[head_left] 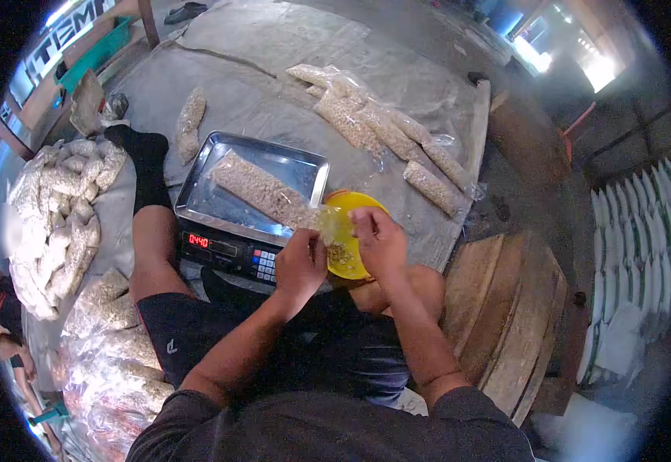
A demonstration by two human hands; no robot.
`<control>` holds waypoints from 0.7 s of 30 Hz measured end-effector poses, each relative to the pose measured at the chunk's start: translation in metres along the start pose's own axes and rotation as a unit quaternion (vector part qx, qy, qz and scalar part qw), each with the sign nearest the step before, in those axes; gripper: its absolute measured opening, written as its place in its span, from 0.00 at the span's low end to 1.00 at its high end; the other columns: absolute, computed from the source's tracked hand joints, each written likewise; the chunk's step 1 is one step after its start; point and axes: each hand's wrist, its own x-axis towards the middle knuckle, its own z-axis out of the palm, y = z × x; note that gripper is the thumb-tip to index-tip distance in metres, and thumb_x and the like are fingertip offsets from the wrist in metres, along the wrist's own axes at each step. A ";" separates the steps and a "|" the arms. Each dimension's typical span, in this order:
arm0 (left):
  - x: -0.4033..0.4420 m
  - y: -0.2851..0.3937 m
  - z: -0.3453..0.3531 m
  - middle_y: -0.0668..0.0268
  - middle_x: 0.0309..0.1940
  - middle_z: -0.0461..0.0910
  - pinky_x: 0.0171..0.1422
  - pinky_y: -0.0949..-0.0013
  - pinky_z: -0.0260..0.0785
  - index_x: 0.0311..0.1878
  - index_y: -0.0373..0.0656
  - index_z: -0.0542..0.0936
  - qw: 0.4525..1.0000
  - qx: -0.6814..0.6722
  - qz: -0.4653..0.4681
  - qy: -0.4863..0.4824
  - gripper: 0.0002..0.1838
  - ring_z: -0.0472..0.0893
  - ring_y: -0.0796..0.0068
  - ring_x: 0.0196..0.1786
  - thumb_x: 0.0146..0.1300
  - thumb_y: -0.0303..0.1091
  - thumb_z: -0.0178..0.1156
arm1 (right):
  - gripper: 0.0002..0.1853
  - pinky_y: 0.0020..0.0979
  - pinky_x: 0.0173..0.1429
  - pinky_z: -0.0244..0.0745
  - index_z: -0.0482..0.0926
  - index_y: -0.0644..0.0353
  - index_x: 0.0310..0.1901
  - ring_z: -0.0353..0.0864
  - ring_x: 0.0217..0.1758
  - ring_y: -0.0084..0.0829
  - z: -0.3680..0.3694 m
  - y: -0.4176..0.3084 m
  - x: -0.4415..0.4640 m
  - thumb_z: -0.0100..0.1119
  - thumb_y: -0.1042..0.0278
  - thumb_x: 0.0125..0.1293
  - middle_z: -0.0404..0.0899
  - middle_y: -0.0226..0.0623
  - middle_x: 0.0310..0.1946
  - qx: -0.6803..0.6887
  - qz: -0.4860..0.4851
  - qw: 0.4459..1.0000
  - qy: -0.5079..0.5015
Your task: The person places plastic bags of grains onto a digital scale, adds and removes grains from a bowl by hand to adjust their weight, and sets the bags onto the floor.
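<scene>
A long clear plastic bag point(254, 187) filled with pale beans or grains lies slantwise on the metal tray point(197, 202) of a digital scale point(231, 252), whose red display reads about 0440. Its loose clear end reaches over a yellow bowl point(348, 266) that has some loose beans in it. My left hand point(301, 264) is closed on the near side of the bag's end. On the other side, above the bowl, my right hand point(382, 242) has its fingers pinched at the edge of the plastic; the exact grip is partly hidden.
Several filled bags point(366, 115) lie on the grey sheet ahead, with one more bag point(191, 123) beyond the tray. Piles of filled bags point(62, 208) sit at left. Wooden planks point(497, 308) stand at right, near stacked white packs point(636, 239). Another person's arm point(23, 369) shows at far left.
</scene>
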 end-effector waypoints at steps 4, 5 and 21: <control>-0.014 0.001 0.006 0.52 0.34 0.83 0.40 0.51 0.76 0.45 0.43 0.78 0.999 0.043 0.018 -0.023 0.08 0.84 0.47 0.36 0.64 0.31 0.63 | 0.15 0.48 0.52 0.79 0.83 0.60 0.47 0.85 0.46 0.53 0.016 0.067 -0.001 0.56 0.57 0.72 0.86 0.50 0.42 -0.121 0.057 0.986 -0.095; -0.015 0.003 0.005 0.53 0.34 0.83 0.39 0.52 0.76 0.45 0.42 0.78 0.998 0.035 0.025 -0.044 0.08 0.84 0.48 0.36 0.65 0.32 0.63 | 0.14 0.47 0.52 0.79 0.83 0.60 0.46 0.85 0.46 0.52 0.017 0.085 0.007 0.58 0.58 0.71 0.86 0.49 0.42 -0.175 0.071 0.968 -0.167; -0.073 -0.046 -0.001 0.46 0.36 0.85 0.46 0.44 0.77 0.40 0.38 0.85 0.741 0.112 -0.035 -0.661 0.15 0.85 0.42 0.41 0.66 0.41 0.59 | 0.38 0.49 0.66 0.69 0.71 0.65 0.67 0.77 0.63 0.56 -0.065 0.427 0.328 0.51 0.38 0.68 0.79 0.57 0.58 -0.228 0.173 0.956 -0.060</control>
